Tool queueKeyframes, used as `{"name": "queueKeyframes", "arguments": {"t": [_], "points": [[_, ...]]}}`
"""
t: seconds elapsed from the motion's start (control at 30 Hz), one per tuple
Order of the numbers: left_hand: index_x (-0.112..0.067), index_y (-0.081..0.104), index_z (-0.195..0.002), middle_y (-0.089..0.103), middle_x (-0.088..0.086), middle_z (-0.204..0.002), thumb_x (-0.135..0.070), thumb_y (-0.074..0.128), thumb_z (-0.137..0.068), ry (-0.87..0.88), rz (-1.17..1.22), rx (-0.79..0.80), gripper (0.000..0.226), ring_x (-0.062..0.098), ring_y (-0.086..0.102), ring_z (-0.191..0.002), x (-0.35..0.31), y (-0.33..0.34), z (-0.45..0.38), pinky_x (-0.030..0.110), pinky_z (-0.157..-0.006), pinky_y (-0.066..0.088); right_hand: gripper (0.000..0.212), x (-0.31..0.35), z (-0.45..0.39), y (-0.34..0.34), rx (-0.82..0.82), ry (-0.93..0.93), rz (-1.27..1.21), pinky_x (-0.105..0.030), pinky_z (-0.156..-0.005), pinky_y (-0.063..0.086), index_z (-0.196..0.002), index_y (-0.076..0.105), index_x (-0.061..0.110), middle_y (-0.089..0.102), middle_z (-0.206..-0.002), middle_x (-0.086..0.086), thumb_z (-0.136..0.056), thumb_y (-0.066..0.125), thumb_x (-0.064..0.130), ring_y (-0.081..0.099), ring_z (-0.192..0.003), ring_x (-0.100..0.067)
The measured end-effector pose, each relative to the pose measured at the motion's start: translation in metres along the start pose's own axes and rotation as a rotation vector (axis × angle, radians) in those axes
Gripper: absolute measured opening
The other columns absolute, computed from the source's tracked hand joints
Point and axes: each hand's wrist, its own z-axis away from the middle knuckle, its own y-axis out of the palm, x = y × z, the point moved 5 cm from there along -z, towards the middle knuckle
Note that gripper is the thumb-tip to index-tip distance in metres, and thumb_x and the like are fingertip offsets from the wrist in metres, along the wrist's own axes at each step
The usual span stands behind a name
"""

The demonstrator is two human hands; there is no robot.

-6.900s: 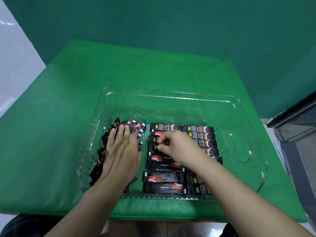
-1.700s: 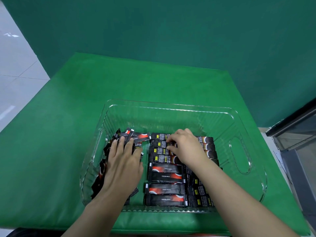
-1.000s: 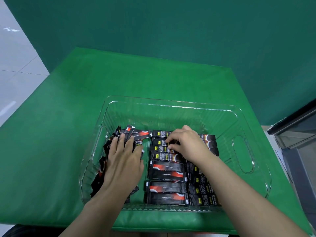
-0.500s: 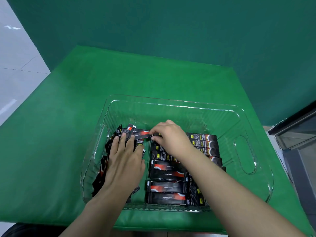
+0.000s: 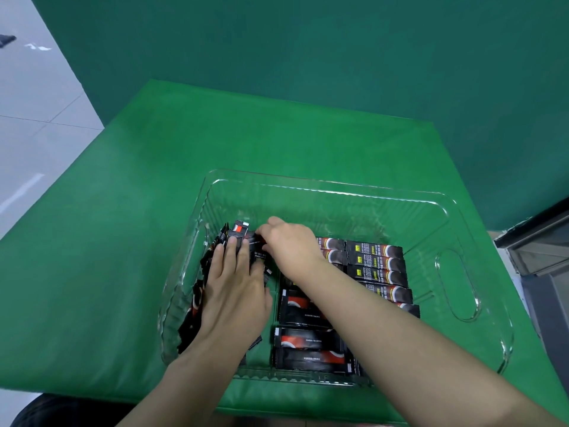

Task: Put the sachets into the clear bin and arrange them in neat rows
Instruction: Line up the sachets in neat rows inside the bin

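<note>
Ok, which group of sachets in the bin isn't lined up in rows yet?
The loose pile at the bin's left end, under the left hand; the others lie flat in rows.

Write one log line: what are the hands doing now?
left hand: flat on loose sachets | right hand: pinching sachet | clear bin: neat rows right

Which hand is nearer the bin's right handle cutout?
Right. The right hand is mid-bin, reaching toward the left pile; the left hand lies flat farther left, both well away from the handle cutout.

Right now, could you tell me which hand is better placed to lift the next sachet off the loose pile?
Right hand: it already pinches a sachet atop the pile, while the left hand presses flat, steadying it.
</note>
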Motion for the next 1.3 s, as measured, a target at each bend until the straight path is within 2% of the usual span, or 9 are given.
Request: {"name": "queueKeyframes", "arguments": {"t": [0.27,0.4,0.5,0.63,0.77,0.83,0.97,1.13,1.3], "points": [[-0.003,0.073,-0.089,0.052,0.029,-0.131,-0.031,0.078,-0.064,-0.004,-0.026,0.029,0.037,0.042,0.047,-0.126,0.001,0.0,0.0,0.05,-0.107,0.022,0.016,0.004,-0.001,-0.008,-0.078,0.017,0.014,-0.029,-0.054,0.03,-0.101,0.062,0.014,0.056,-0.096,-0.004,-0.086,0.06,0.009,0.061,-0.074,-0.027],[-0.004,0.074,-0.085,0.051,0.031,-0.131,-0.029,0.079,-0.062,-0.015,-0.02,0.036,0.035,0.044,0.047,-0.126,0.001,-0.001,0.0,0.049,-0.107,0.022,0.023,0.003,0.0,-0.017,-0.12,0.055,0.043,-0.021,-0.042,0.032,-0.066,0.066,0.019,0.056,-0.063,0.002,-0.054,0.085,0.013,0.055,-0.048,-0.019],[-0.004,0.074,-0.084,0.051,0.031,-0.131,-0.03,0.079,-0.062,-0.016,-0.011,0.052,0.035,0.043,0.047,-0.126,0.001,-0.001,-0.001,0.048,-0.108,0.021,0.025,-0.003,0.008,-0.029,-0.208,0.044,0.061,-0.024,-0.046,0.035,-0.057,0.063,0.018,0.055,-0.056,0.003,-0.048,0.086,0.011,0.052,-0.054,-0.021],[-0.007,0.073,-0.095,0.042,0.028,-0.14,-0.038,0.069,-0.072,-0.009,-0.022,0.093,0.038,0.04,0.037,-0.135,0.0,-0.004,0.0,0.047,-0.112,0.012,0.018,-0.024,0.033,-0.041,-0.265,0.106,0.031,-0.031,-0.059,0.038,-0.065,0.06,0.012,0.059,-0.066,-0.001,-0.062,0.077,0.009,0.051,-0.068,-0.025],[-0.013,0.062,-0.12,0.015,0.024,-0.154,-0.043,0.047,-0.09,0.015,0.012,0.107,0.045,0.036,0.009,-0.146,-0.003,-0.012,0.0,0.046,-0.117,-0.002,0.007,-0.043,0.053,-0.039,-0.093,0.181,-0.052,-0.033,-0.063,0.032,-0.095,0.048,0.008,0.055,-0.09,-0.005,-0.09,0.052,0.011,0.049,-0.079,-0.027],[-0.015,0.055,-0.128,0.003,0.023,-0.156,-0.044,0.038,-0.094,0.021,0.016,0.146,0.048,0.034,-0.002,-0.147,-0.004,-0.015,-0.001,0.046,-0.118,-0.005,0.006,-0.05,0.063,-0.039,-0.063,0.191,-0.129,-0.033,-0.062,0.031,-0.096,0.04,0.01,0.047,-0.088,-0.004,-0.096,0.044,0.014,0.046,-0.075,-0.026],[-0.017,0.052,-0.131,-0.002,0.021,-0.156,-0.045,0.035,-0.096,0.017,0.025,0.19,0.048,0.033,-0.004,-0.147,-0.005,-0.018,0.001,0.047,-0.119,-0.004,0.021,-0.057,0.08,-0.038,-0.055,0.204,-0.226,-0.028,-0.065,0.03,-0.092,0.036,0.014,0.042,-0.089,0.001,-0.097,0.046,0.032,0.045,-0.078,-0.019],[-0.016,0.052,-0.132,-0.003,0.022,-0.156,-0.045,0.034,-0.097,0.019,0.017,0.207,0.048,0.034,-0.004,-0.146,-0.005,-0.017,0.001,0.047,-0.119,-0.004,0.044,-0.058,0.096,-0.032,0.017,0.236,-0.277,-0.03,-0.097,0.036,-0.134,0.037,0.014,0.051,-0.13,-0.005,-0.097,0.047,0.035,0.046,-0.12,-0.019],[-0.016,0.051,-0.132,-0.002,0.022,-0.156,-0.046,0.033,-0.097,0.017,0.022,0.195,0.05,0.034,-0.004,-0.146,-0.005,-0.017,0.0,0.047,-0.118,-0.005,0.039,-0.057,0.098,-0.022,-0.025,0.129,-0.137,-0.029,-0.097,0.024,-0.13,0.047,0.025,0.053,-0.126,0.008,-0.094,0.049,0.04,0.036,-0.119,-0.012]]}}
